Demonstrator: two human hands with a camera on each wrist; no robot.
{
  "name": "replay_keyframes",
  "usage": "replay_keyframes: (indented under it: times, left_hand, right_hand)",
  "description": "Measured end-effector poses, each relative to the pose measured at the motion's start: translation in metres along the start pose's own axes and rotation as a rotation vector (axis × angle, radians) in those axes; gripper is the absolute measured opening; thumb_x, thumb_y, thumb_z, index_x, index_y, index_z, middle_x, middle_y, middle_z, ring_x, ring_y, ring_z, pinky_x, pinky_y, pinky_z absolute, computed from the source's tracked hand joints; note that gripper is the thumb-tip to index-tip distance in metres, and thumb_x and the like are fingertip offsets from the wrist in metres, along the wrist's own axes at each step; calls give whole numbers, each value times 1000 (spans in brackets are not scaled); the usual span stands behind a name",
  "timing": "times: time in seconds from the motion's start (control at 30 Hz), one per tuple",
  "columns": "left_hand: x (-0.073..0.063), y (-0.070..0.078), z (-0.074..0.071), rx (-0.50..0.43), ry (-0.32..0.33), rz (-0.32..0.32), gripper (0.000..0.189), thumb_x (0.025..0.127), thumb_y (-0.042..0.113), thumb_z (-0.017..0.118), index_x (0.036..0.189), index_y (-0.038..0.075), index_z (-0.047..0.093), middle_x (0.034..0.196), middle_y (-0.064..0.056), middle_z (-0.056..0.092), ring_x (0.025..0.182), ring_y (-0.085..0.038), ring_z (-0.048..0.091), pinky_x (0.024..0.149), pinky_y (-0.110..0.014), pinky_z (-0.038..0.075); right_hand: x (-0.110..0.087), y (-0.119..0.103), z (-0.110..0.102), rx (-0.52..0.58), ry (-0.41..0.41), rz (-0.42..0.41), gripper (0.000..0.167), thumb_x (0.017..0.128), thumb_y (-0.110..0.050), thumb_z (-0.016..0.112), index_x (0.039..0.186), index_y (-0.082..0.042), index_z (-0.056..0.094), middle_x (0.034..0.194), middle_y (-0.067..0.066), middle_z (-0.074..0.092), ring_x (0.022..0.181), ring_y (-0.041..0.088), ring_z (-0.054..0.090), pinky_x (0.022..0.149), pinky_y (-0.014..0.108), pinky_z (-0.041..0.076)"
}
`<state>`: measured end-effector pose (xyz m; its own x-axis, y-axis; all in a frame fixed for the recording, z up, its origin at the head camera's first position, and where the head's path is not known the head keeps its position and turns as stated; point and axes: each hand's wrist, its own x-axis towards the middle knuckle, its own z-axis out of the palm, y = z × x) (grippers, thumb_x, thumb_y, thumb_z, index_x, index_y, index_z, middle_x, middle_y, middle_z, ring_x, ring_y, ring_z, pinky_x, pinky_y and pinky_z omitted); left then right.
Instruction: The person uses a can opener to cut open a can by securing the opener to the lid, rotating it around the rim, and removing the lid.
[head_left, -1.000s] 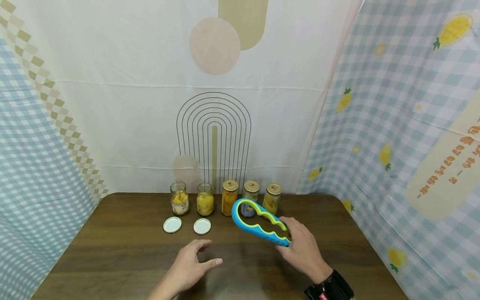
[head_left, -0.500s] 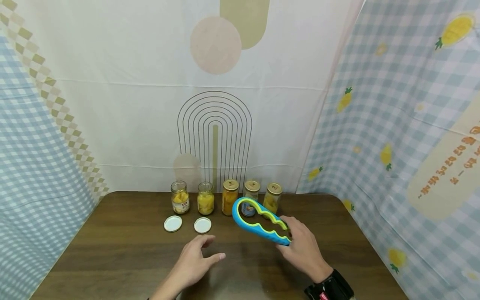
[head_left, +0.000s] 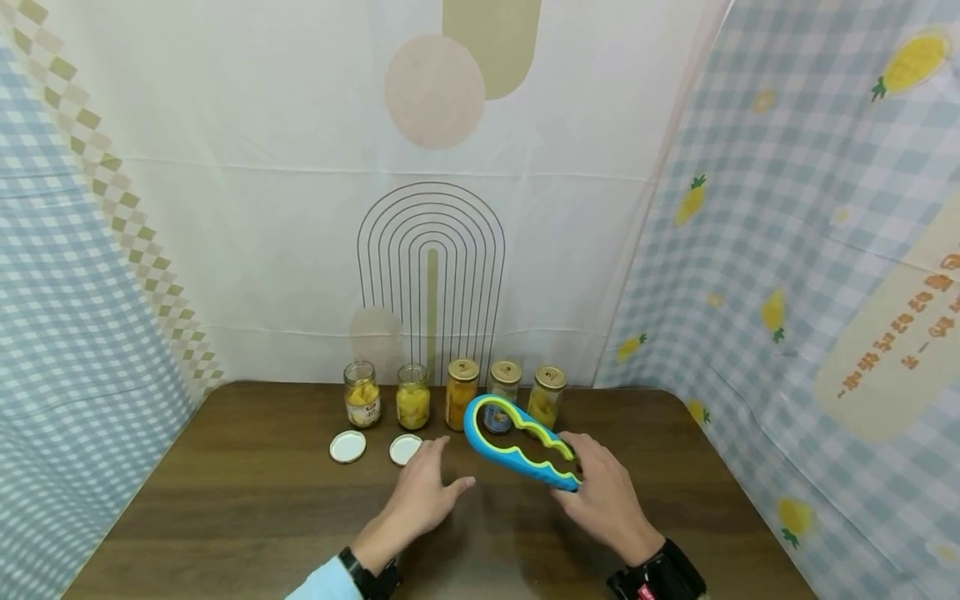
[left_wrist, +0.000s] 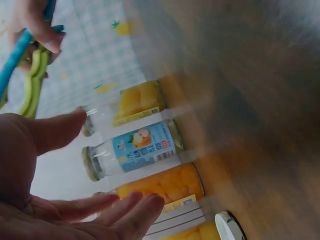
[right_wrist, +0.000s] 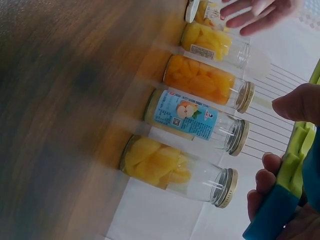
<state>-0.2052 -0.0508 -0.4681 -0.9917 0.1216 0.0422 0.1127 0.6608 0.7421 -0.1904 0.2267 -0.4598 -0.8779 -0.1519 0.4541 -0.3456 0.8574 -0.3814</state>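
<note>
My right hand (head_left: 603, 496) grips the handle ends of a blue and lime-green jar opener (head_left: 517, 460), its loop pointing away to the left. The opener is held in front of the capped jars and overlaps two of them in the head view. My left hand (head_left: 426, 493) reaches forward with thumb and fingers spread, holding nothing. Beyond it stands a capped jar of orange fruit (head_left: 461, 400). To that jar's right are a blue-labelled jar (right_wrist: 186, 112) and a jar of yellow fruit chunks (right_wrist: 155, 162), both with gold lids on.
Two uncapped jars, one labelled (head_left: 363, 398) and one of yellow fruit (head_left: 413, 407), stand at the left of the row. Their two removed lids (head_left: 348, 447) lie white side up before them, one partly behind my left hand. Cloths hang behind the wooden table (head_left: 225, 500).
My left hand has moved forward and to the right, toward the orange-fruit jar, bringing its wristband and sleeve into view. The right hand and jar opener stay almost still.
</note>
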Motion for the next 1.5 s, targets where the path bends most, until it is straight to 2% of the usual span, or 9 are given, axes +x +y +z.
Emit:
replay_keyframes:
  times: [0.33,0.43,0.57,0.67,0.77,1.0,1.23,1.4,1.5]
  left_hand:
    - [54,-7,24,-10,29,-38,83,102,22,74,162,-13,28,163,-39,37,152,-52,41,122,-62,42]
    - [66,-10,28,-48,41,-51,81,102,13,69,164,-13,23,165,-41,33,153,-54,39,122,-64,41]
    - [75,-8,30,-132,56,-50,83,104,16,62,165,-13,14,168,-42,25,155,-58,31,122,-71,35]
    - [84,-8,34,-175,64,-31,86,106,19,60,165,-15,7,169,-45,17,157,-61,24,124,-73,31]
    - [95,-11,38,-222,101,-6,89,105,16,64,164,-16,6,166,-47,20,154,-64,28,122,-73,33]
    - [136,-53,66,-266,241,98,95,99,34,73,163,-14,21,156,-42,41,140,-60,48,112,-74,44]
    - [142,-57,67,-267,340,118,77,96,27,80,152,-8,41,134,-33,61,123,-53,61,102,-70,52]
    - [127,-39,53,-253,316,101,69,98,25,79,147,-9,43,129,-33,61,116,-51,63,96,-68,55]
    - [130,-42,57,-270,319,107,70,98,24,79,147,-9,42,131,-34,60,117,-53,63,96,-70,54]
  right_hand:
    - [1,-1,0,8,-22,31,60,78,-16,93,132,-13,66,113,1,72,95,12,63,78,35,52]
    - [2,-3,2,6,-13,20,61,77,-15,93,131,-12,67,112,1,72,94,11,63,77,34,52]
    - [4,-6,3,6,1,-6,60,77,-16,93,131,-13,67,112,0,72,93,10,62,75,32,51]
    - [5,-8,3,12,9,-16,60,77,-16,93,131,-13,67,111,0,72,92,10,62,74,31,49]
    - [5,-9,3,13,10,-19,61,76,-15,94,131,-13,67,111,1,72,90,10,61,73,30,48]
    - [5,-11,3,20,3,-25,61,76,-14,93,131,-12,67,112,4,73,89,10,60,74,29,47]
    - [6,-12,4,18,-2,-16,62,76,-14,93,131,-12,66,112,1,72,90,9,60,73,29,48]
    - [6,-11,4,20,-5,-11,61,77,-15,93,132,-12,66,112,3,72,90,10,60,73,29,48]
    - [6,-10,4,13,11,-23,61,77,-16,94,131,-13,66,112,2,72,90,10,61,74,30,48]
